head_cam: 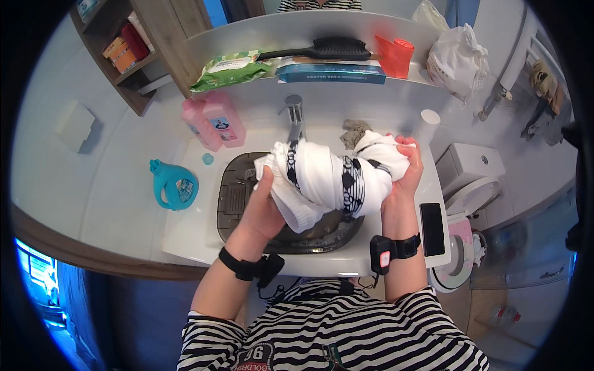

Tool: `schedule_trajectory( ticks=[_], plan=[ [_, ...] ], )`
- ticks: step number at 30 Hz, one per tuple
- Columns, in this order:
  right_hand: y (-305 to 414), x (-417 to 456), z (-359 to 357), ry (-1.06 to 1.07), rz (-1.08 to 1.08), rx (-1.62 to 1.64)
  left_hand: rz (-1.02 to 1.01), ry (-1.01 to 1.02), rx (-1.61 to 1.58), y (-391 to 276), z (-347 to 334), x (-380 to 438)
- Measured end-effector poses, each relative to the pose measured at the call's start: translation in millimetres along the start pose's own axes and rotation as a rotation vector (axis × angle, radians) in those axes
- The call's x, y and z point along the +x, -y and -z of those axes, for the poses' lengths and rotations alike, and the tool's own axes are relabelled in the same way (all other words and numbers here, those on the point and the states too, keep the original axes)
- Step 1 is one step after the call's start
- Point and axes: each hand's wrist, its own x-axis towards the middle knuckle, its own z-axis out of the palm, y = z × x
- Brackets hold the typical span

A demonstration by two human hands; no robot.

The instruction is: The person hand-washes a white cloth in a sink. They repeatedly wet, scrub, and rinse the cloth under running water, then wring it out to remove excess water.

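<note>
A bunched, twisted white cloth with black patterned bands (325, 174) is held up between both hands. My left hand (262, 211) grips its left end, thumb on top, beside a ribbed edge. My right hand (408, 169) is closed around the gathered right end. Beneath the cloth, a dark translucent plastic washbasin (232, 185) with a built-in washboard holds water and suds. It sits in the white sink counter (195, 232), in front of the chrome faucet (295, 111). A crumpled grey-brown cloth (355, 132) lies behind the cloth's right part.
Pink bottles (225, 118) and a teal detergent bottle (174, 185) stand at left. A white cup-like container (427, 123) and a black phone (432, 229) are at right. The shelf above bears a hairbrush (338, 48) and green wipes (232, 69). A toilet (468, 204) stands right.
</note>
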Motion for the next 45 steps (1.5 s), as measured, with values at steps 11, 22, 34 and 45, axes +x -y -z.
schedule_trajectory(
  ticks=[11,22,34,45],
  plan=[
    [-58.9,-67.8,19.7,0.181,-0.796,0.325,-0.231,0.123,-0.262,-10.1,-14.8,25.8],
    [-43.4,-39.2,38.3,-0.151,-0.672,-0.006,0.033,-0.077,-0.079,19.8,34.9,-18.0],
    [-25.3,-15.2,47.3,-0.088,-0.001,-0.335,-0.072,-0.231,-0.084,34.4,6.9,-22.4],
    [-16.0,-103.6,-14.9,0.553,-0.262,0.009,-0.233,0.344,-0.306,18.2,9.7,2.8]
  ],
)
